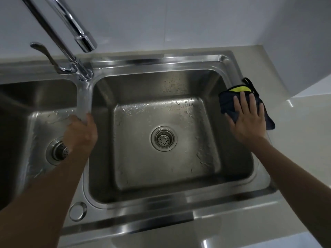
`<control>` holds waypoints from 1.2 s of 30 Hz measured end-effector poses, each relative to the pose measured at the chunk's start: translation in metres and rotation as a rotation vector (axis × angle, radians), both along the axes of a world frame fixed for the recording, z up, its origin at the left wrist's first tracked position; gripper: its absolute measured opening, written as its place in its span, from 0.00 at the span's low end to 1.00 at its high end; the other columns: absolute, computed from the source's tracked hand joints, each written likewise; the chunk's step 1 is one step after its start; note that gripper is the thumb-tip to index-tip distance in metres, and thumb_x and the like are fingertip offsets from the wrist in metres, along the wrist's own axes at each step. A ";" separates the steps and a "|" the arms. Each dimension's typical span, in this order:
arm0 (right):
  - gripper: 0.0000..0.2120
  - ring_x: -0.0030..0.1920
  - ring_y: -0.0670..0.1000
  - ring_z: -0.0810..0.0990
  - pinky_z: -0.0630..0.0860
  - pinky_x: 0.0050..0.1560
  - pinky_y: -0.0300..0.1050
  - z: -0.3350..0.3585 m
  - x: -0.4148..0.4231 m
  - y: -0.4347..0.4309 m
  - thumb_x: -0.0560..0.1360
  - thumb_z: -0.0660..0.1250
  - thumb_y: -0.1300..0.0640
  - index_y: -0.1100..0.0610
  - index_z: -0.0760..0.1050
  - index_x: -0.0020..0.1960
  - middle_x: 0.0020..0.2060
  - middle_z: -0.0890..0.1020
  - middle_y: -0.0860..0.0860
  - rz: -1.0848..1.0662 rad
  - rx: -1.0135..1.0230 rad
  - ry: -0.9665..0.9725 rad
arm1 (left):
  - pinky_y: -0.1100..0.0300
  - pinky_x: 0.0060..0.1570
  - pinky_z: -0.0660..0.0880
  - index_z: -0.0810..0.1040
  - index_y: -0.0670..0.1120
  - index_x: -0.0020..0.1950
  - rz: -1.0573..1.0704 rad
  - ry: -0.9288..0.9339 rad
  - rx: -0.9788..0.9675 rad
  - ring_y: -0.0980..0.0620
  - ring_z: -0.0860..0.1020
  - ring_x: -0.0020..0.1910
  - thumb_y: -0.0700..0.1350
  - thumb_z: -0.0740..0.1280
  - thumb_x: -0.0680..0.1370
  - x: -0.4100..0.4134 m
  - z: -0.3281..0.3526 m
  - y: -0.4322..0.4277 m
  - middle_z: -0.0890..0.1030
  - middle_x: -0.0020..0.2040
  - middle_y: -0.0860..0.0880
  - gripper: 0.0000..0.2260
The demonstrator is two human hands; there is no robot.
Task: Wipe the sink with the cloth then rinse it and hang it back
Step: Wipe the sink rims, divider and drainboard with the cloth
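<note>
A steel double sink fills the view, its right basin wet with droplets around the drain strainer. A dark blue cloth with a yellow-green edge and a black loop lies on the sink's right rim. My right hand presses flat on the cloth with fingers spread. My left hand rests on the divider between the two basins, fingers curled over the ridge and holding nothing loose.
A chrome faucet arches over from the back left, its spout above the divider and its lever handle pointing left. The left basin has its own drain. White counter runs along the right, a tiled wall behind.
</note>
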State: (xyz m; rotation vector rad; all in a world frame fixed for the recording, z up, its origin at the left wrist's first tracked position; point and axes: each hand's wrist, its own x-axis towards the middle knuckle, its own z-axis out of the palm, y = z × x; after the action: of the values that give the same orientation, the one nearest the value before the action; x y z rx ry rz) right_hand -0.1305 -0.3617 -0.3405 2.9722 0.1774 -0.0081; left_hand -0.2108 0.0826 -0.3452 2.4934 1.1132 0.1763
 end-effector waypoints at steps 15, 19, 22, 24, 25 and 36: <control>0.38 0.75 0.59 0.52 0.56 0.71 0.62 -0.001 0.012 -0.011 0.73 0.43 0.38 0.60 0.52 0.76 0.76 0.55 0.57 0.081 -0.055 0.044 | 0.42 0.52 0.73 0.70 0.34 0.57 0.029 -0.010 0.002 0.31 0.76 0.52 0.56 0.54 0.80 0.002 0.002 -0.003 0.76 0.53 0.30 0.24; 0.38 0.76 0.58 0.50 0.53 0.72 0.61 -0.003 0.058 0.006 0.73 0.42 0.38 0.60 0.51 0.76 0.76 0.55 0.56 0.063 -0.002 -0.005 | 0.42 0.50 0.74 0.71 0.33 0.55 0.025 -0.023 0.011 0.31 0.77 0.50 0.55 0.55 0.80 0.003 -0.001 -0.001 0.77 0.51 0.30 0.24; 0.37 0.76 0.58 0.49 0.51 0.73 0.60 -0.005 0.097 0.021 0.74 0.43 0.39 0.60 0.50 0.76 0.76 0.54 0.56 0.040 0.017 -0.028 | 0.47 0.48 0.72 0.70 0.34 0.55 0.007 0.017 0.034 0.33 0.76 0.50 0.54 0.52 0.80 0.001 -0.005 0.002 0.77 0.50 0.32 0.22; 0.37 0.76 0.58 0.48 0.49 0.73 0.60 -0.006 0.118 0.030 0.73 0.45 0.40 0.60 0.50 0.76 0.77 0.53 0.56 0.033 0.023 -0.026 | 0.48 0.47 0.70 0.70 0.34 0.55 0.001 0.023 0.019 0.33 0.76 0.50 0.54 0.52 0.80 0.000 -0.007 0.004 0.77 0.50 0.32 0.22; 0.37 0.76 0.58 0.48 0.48 0.73 0.60 -0.007 0.128 0.034 0.73 0.45 0.40 0.60 0.50 0.76 0.77 0.52 0.56 0.033 0.019 -0.026 | 0.48 0.46 0.69 0.70 0.34 0.55 -0.002 0.018 0.017 0.33 0.76 0.50 0.54 0.52 0.80 0.000 -0.007 0.004 0.76 0.50 0.32 0.22; 0.36 0.76 0.58 0.48 0.50 0.71 0.61 0.003 0.124 0.026 0.73 0.44 0.41 0.60 0.53 0.76 0.77 0.53 0.55 0.009 0.013 0.003 | 0.47 0.42 0.71 0.71 0.37 0.59 -0.042 0.048 0.087 0.31 0.77 0.48 0.54 0.53 0.80 0.003 -0.011 0.006 0.77 0.51 0.32 0.22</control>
State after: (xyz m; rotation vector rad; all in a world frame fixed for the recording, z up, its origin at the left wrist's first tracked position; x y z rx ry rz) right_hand -0.0062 -0.3356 -0.3378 2.9846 0.1927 -0.0110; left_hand -0.2076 0.0882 -0.3562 2.6087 1.0924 0.1570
